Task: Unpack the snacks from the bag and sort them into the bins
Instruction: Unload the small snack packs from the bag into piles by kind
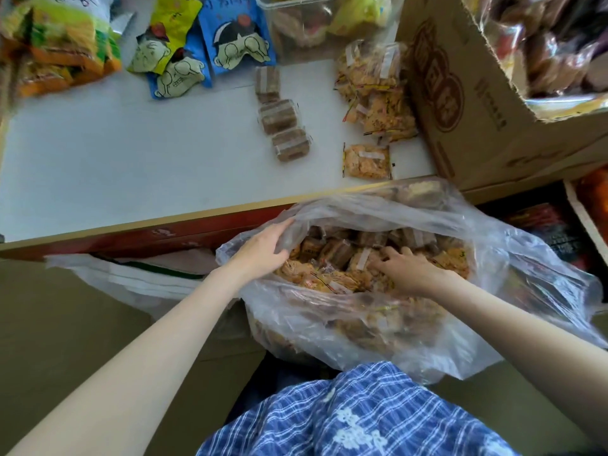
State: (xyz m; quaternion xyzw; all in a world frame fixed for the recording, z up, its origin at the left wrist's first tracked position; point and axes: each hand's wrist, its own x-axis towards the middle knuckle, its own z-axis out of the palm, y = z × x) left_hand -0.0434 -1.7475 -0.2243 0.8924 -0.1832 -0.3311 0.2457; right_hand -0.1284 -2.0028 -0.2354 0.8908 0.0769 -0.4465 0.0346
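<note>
Fingers (390, 256) of right hand (408, 271) digging among snacks (332, 255) inside bag (493, 258), grasp unclear; left hand (263, 245) gripping bag rim. Unpacking underway. Next: lifting one packet, matching tabletop (131, 159) rows.

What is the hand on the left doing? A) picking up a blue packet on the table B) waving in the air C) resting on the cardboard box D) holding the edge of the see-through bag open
D: the left hand grips the rim of the clear plastic bag, holding it open while the right hand reaches in among the snacks.
</note>
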